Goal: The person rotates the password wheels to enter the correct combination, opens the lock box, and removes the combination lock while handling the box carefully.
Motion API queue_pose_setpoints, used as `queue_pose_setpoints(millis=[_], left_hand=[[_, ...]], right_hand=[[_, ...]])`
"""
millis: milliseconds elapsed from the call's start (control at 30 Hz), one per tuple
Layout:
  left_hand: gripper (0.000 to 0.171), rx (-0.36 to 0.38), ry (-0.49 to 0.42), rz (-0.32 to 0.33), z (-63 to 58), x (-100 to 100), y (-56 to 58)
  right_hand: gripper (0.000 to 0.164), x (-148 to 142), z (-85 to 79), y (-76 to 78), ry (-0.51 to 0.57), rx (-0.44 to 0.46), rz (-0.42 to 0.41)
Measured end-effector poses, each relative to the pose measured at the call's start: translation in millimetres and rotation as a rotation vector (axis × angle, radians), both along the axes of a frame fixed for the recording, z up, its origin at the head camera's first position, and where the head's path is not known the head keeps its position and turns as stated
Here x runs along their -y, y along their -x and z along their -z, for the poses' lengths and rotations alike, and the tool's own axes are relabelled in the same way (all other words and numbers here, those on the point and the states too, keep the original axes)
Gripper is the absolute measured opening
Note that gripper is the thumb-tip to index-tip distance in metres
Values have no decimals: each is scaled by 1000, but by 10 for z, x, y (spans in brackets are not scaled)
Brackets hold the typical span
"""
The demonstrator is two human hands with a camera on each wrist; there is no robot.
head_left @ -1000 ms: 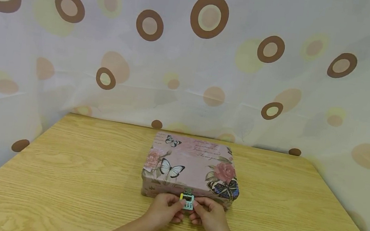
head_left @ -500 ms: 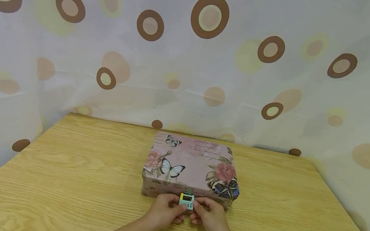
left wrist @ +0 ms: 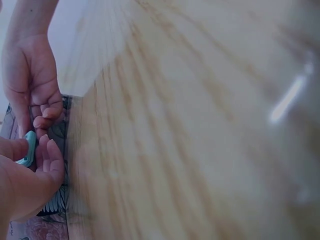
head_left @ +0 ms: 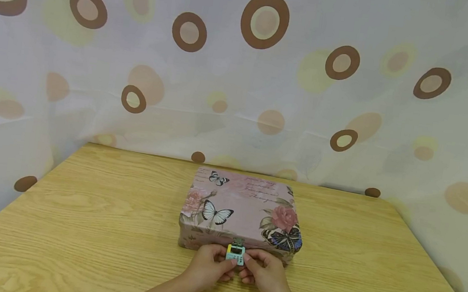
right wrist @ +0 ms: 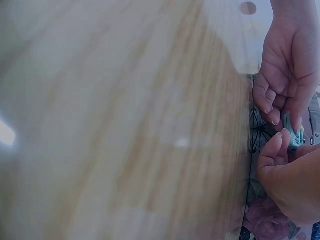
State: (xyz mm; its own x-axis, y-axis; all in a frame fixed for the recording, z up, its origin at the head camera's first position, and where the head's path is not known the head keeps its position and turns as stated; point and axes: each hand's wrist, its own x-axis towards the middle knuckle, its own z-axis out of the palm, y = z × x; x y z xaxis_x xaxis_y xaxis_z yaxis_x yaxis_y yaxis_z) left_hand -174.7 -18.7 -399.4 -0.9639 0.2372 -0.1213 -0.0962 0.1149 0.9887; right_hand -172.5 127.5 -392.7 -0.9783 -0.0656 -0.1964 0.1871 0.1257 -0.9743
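A pink box (head_left: 248,211) printed with butterflies and roses lies on the wooden table, its lid down. At the middle of its front is a metal clasp (head_left: 238,241), with a small light-blue combination padlock (head_left: 236,250) just below it. The padlock has a yellow left edge and rows of number dials on its face. My left hand (head_left: 205,265) pinches it from the left, thumb over the lower dials. From the right, my right hand (head_left: 269,275) pinches its other edge. In the right wrist view the padlock (right wrist: 296,141) shows between both hands' fingertips.
The wooden table (head_left: 97,226) extends to both sides of the box. A white curtain-like sheet (head_left: 233,82) with brown and yellow circles hangs behind the table and along its sides.
My left thumb has slid down the padlock's face, from its left middle to the lower dials. My right hand and the box have stayed in place.
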Motion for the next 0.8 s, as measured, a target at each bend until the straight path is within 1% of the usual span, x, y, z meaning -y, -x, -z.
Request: queue_pose_setpoints(millis=[267, 600, 800], left_hand=[[18, 2, 4, -1, 4, -8, 8], [19, 6, 19, -18, 1, -18, -2], [18, -12, 18, -3, 8, -9, -3]], right_hand=[[25, -5, 12, 3, -6, 4, 5], [23, 15, -7, 5, -7, 1, 6], [24, 5, -6, 5, -6, 0, 3]])
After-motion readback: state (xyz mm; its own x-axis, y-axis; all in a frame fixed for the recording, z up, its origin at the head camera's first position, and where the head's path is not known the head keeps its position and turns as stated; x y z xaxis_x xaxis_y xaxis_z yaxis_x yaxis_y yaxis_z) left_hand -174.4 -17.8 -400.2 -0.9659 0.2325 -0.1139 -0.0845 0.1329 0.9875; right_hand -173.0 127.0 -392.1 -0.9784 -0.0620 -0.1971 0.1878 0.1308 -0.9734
